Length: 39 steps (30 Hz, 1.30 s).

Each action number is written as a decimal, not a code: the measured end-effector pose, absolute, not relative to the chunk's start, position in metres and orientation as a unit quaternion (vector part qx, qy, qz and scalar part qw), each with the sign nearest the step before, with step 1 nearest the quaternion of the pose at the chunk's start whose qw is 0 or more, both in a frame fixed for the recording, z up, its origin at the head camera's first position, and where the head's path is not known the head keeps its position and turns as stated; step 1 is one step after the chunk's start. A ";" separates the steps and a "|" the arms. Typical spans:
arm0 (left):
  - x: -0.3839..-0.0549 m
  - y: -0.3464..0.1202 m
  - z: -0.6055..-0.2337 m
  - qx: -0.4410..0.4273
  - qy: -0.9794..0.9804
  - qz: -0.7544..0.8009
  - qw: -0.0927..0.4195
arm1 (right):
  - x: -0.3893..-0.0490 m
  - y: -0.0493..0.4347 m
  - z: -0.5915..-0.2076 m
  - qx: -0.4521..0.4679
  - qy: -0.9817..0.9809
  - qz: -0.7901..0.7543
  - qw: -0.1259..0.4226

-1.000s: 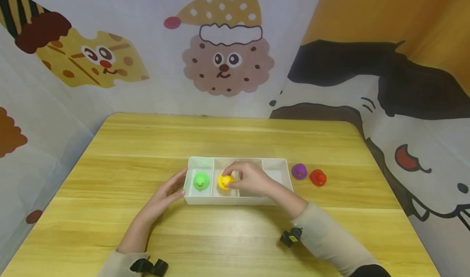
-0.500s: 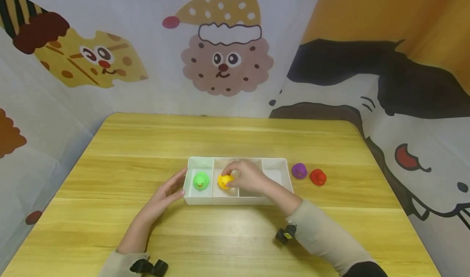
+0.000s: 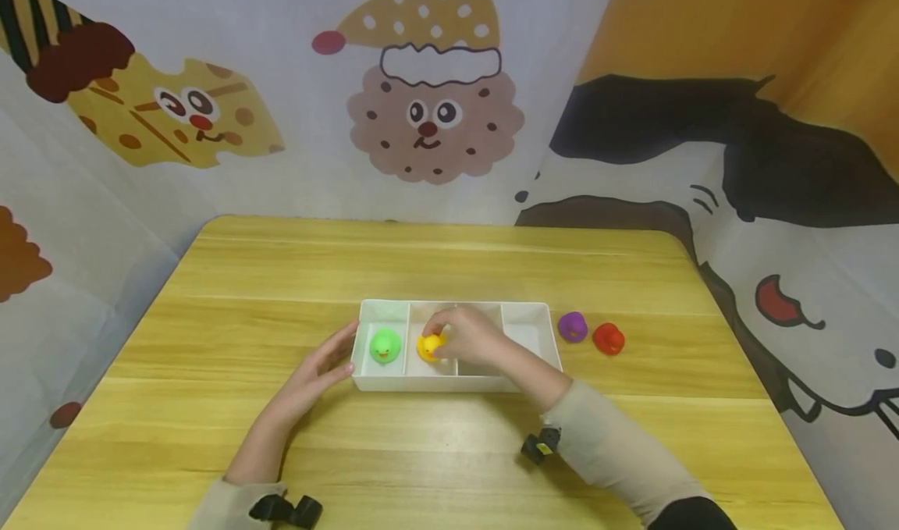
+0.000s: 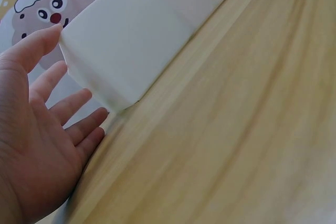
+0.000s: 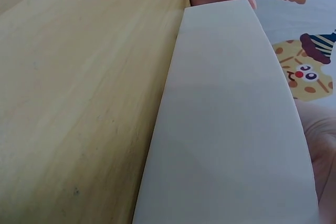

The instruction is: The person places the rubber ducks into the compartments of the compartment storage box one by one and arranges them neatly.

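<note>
A white tray (image 3: 449,385) with a row of compartments lies on the table. In its leftmost compartment sits a green toy duck (image 3: 385,346). A yellow toy duck (image 3: 430,347) is in the compartment beside it, and my right hand (image 3: 472,336) reaches over the tray and pinches it between thumb and fingers. My left hand (image 3: 314,374) rests against the tray's left end; in the left wrist view its fingers (image 4: 73,106) are spread and nearly straight. The right wrist view mostly shows the tray's long side (image 5: 226,114), which hides the right fingers.
Just right of the tray, a purple toy duck (image 3: 573,327) and a red toy duck (image 3: 609,339) stand on the wooden table (image 3: 449,467). A cloth with cartoon prints (image 3: 435,124) hangs behind the table.
My right forearm and sleeve have shifted a little to the left, while the fingers stay at the yellow duck. The left hand and the tray keep their places.
</note>
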<state>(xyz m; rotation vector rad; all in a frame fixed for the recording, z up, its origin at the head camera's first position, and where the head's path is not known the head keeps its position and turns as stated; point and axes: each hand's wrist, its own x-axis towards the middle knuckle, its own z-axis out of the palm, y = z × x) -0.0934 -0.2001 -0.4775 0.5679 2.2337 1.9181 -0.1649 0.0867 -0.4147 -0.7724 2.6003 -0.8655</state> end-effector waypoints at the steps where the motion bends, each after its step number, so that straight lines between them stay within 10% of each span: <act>1: -0.093 -0.200 -0.478 0.189 0.743 0.638 0.072 | -0.165 0.087 -0.415 -0.269 0.903 -0.300 0.146; 39: -0.094 -0.201 -0.477 0.194 0.746 0.633 0.072 | -0.118 0.190 -0.377 -0.214 0.882 -0.415 -0.057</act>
